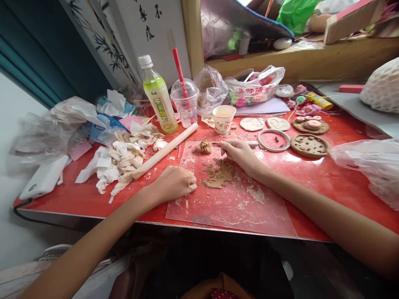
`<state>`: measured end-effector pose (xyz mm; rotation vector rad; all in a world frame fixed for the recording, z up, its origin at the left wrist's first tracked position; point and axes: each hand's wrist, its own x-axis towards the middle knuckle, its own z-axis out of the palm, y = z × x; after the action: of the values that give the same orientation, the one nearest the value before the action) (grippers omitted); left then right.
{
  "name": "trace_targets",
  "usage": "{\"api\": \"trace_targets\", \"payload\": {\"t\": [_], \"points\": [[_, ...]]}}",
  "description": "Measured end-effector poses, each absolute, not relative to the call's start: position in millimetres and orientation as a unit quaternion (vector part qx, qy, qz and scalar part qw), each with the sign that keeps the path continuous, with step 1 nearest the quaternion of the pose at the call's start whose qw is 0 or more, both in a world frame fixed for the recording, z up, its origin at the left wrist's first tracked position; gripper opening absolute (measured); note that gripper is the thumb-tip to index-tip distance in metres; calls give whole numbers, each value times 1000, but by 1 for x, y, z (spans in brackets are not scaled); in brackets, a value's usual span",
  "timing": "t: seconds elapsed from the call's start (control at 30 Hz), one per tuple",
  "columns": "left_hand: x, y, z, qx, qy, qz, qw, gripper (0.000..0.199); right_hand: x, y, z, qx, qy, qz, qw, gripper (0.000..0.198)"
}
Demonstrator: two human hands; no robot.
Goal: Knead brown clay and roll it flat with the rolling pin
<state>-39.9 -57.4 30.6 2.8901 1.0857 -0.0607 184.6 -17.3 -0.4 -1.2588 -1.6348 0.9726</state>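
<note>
Just left of my right hand point(239, 156), brown lump point(205, 146); pinched tool point(253, 143) crosswise, tip lumpward; left hand point(177, 182) farther, fisted, contents hidden

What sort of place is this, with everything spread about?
Probably a craft corner, perhaps at home or in a small studio: a red table bears a pale rolling pin, crumbly brown clay-like material and a round, dark-spotted disc.

Single head-worn view, looking forward and down over red table point(77, 200), close range.
</note>
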Motion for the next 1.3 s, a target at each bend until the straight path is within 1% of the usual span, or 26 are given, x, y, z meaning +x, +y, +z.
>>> {"api": "trace_targets", "payload": {"t": [0.17,0.47,0.7,0.8,0.9,1.07,1.3], "points": [[-20,-44,29,942,334,-11,24,31,184,-17,1,-500,-663,372,416,34],[8,-26,30,942,335,-17,-26,26,180,-18,3,-493,-665,387,407,37],[-14,-53,46,923,383,-2,30,31,186,-18,0,-478,-663,411,404,39],[-12,-67,40,915,401,-24,47,29,186,-19,0,-480,-656,419,406,39],[-1,-69,30,909,414,-3,49,27,185,-20,0,-482,-653,422,403,38],[7,-62,23,910,413,20,44,28,181,-21,3,-488,-675,401,382,39],[13,-53,20,914,403,42,1,28,178,-20,5,-499,-709,354,351,35]]}}
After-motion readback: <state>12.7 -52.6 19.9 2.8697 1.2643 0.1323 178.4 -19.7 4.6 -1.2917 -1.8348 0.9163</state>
